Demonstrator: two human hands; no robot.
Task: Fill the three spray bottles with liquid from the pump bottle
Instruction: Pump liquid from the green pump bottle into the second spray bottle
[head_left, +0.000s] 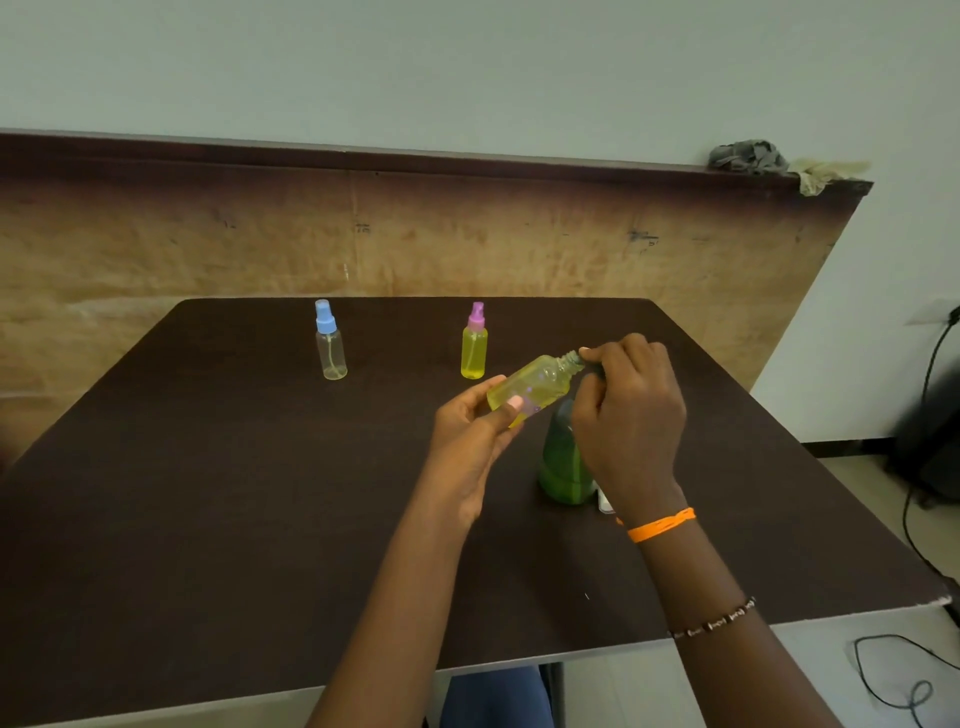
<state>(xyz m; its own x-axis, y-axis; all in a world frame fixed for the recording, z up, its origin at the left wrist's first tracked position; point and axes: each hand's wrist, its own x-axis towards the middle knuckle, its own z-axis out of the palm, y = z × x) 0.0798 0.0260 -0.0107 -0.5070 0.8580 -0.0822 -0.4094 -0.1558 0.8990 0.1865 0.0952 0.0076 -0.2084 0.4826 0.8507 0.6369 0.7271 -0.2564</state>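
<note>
Soft, even, rather dim indoor light; faint shadows on the dark worktop (208, 467). Overall slightly soft focus, and wide-angle bending curves the edges.

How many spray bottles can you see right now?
3. The blue-capped bottle stands far left, nearly empty; the pink-capped bottle stands mid-table, filled yellow; the uncapped bottle is tilted in the left hand. None seem hidden.

I can read no text anywhere here. The bottles (474, 347) I work with bear no labels or brands. The board (363, 228) behind my table carries a few dark marks, too faint and small for me to make out as letters or numbers.
</note>
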